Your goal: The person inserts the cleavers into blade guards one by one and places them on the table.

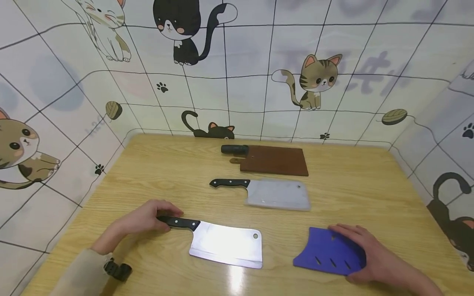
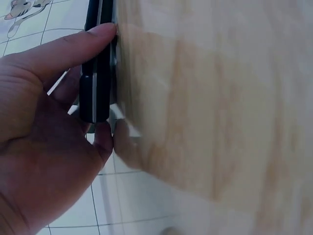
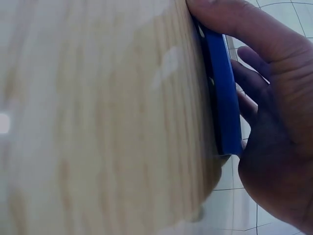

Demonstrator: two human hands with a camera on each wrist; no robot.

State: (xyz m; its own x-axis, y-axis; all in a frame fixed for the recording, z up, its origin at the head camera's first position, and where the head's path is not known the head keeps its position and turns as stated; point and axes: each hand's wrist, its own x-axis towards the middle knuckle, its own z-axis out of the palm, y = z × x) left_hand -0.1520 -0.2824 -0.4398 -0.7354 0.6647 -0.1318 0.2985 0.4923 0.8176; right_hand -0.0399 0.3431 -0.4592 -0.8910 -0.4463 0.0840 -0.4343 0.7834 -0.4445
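A cleaver (image 1: 226,244) with a bare shiny blade lies flat on the table, its blade to the right. My left hand (image 1: 153,216) pinches the end of its black handle (image 2: 98,68) between thumb and fingers. To the right, a blue blade cover (image 1: 331,251) with slanted slots lies on the table, apart from the cleaver. My right hand (image 1: 374,257) holds its right end, thumb at the near edge and fingers at the far edge. The right wrist view shows the cover's blue edge (image 3: 225,93) within that hand; some fingers are partly hidden behind it.
Behind the cleaver lies another, black-handled cleaver (image 1: 229,183) with a whitish, translucent cover (image 1: 277,194) over its blade. Farther back is a brown board-like piece (image 1: 275,160) with a small tab, beside a black handle (image 1: 234,149). A cat-print tiled wall (image 1: 252,90) surrounds the wooden table (image 1: 166,164).
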